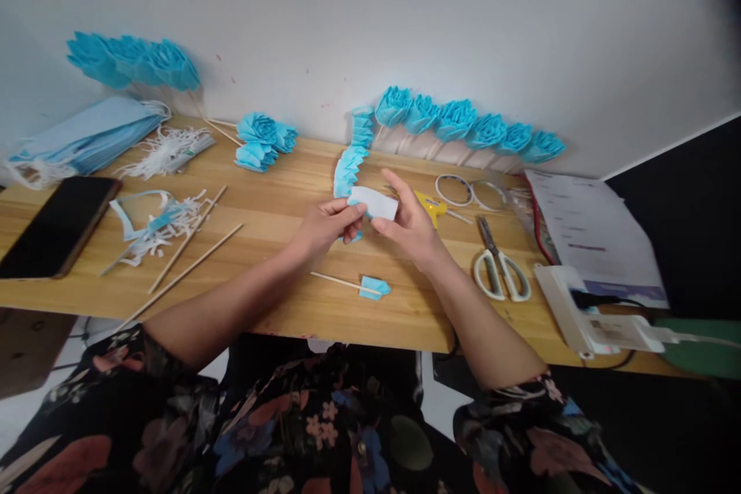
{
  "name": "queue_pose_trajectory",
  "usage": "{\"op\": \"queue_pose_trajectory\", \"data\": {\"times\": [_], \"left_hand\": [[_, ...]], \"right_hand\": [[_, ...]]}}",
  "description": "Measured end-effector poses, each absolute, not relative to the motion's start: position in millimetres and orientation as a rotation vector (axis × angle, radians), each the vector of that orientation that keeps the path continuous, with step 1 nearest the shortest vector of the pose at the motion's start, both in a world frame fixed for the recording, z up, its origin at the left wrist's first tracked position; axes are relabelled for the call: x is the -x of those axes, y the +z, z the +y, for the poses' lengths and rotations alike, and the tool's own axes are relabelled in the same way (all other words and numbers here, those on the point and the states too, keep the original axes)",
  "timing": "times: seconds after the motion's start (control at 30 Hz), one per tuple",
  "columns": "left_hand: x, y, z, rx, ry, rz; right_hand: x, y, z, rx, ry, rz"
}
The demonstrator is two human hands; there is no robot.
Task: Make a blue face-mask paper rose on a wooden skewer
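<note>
My left hand [329,222] pinches one end of a small fabric piece [377,204], white on top with a bit of blue at its left end. At the other end is my right hand [410,224], its thumb and index finger spread apart around the piece; whether the thumb touches it I cannot tell. Behind and partly under my hands runs a row of overlapping blue petals [350,166]. Nearer me lies a thin stick [336,279] with a blue fabric piece [373,287] at its tip. A yellow glue gun [431,206] is partly hidden behind my right hand.
Scissors [499,266], tape rolls [455,190] and a power strip [570,312] lie right. Blue fabric flowers [456,120] lean on the wall; others [258,140] lie left. Further left are masks [98,135], white scraps [167,150], sticks [188,239] and a phone [55,224].
</note>
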State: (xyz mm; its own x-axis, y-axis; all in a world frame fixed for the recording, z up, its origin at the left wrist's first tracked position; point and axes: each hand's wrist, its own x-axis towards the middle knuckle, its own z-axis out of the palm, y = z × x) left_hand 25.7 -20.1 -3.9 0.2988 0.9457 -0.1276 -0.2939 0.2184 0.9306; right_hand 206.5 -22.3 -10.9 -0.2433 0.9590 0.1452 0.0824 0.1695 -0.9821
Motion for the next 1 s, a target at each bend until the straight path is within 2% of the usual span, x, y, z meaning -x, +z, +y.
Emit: {"op": "queue_pose_trajectory", "data": {"times": [0.2, 0.47, 0.87, 1.0], "left_hand": [[-26, -6, -22, -1.066, 1.037, 0.913], [-26, -6, -15, -0.832, 1.037, 0.775], [-23, -12, -15, -0.952, 0.966, 0.829], [-21, -9, -18, -1.123, 0.885, 0.845]], "right_hand": [[-205, -13, -23, 1.149, 1.048, -1.542], [-205, -10, -23, 1.162, 0.896, -1.529], [-208, -5, -25, 1.110, 1.079, -1.532], [-216, -3, -22, 1.184, 1.022, -1.484]]}}
